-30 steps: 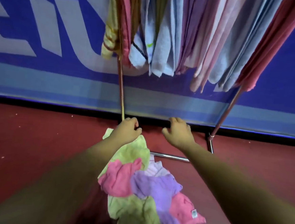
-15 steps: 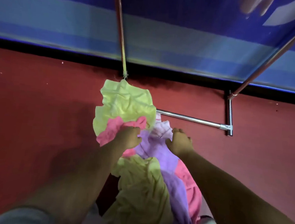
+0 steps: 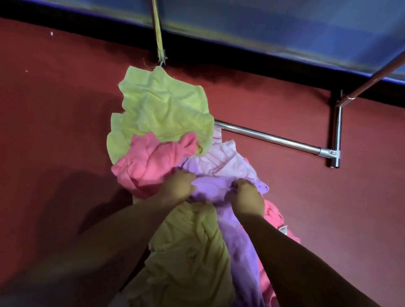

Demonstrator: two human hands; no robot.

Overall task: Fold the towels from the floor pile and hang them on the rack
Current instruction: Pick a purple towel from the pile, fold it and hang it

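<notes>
Left hand (image 3: 178, 187): fingers curled down into the upper edge of the crumpled purple cloth towel (image 3: 212, 190), gripping it just beside the bunched pink towel (image 3: 148, 165).
Right hand (image 3: 247, 197): fingers curled as well, clutching a fold of the same purple towel, near the left hand with a short stretch of purple cloth between them.
Purple towel: lies in the floor pile, running from between the hands down along the right forearm to the bottom of the view.
Pile of towels: heaped on the dark red floor (image 3: 42, 116). A wrinkled light green towel (image 3: 161, 111) lies at the far end, the pink one overlaps its near edge, a pale lilac towel (image 3: 223, 158) sits beyond the hands, a yellow-green towel (image 3: 188, 261) lies between the forearms, and another pink towel (image 3: 274, 213) shows at the right.
Metal rack (image 3: 270, 139): its chrome base bar lies on the floor, its left end hidden under the light green towel; two uprights rise out of the frame.
Backdrop: a blue banner (image 3: 255, 17) along the floor's far edge.
</notes>
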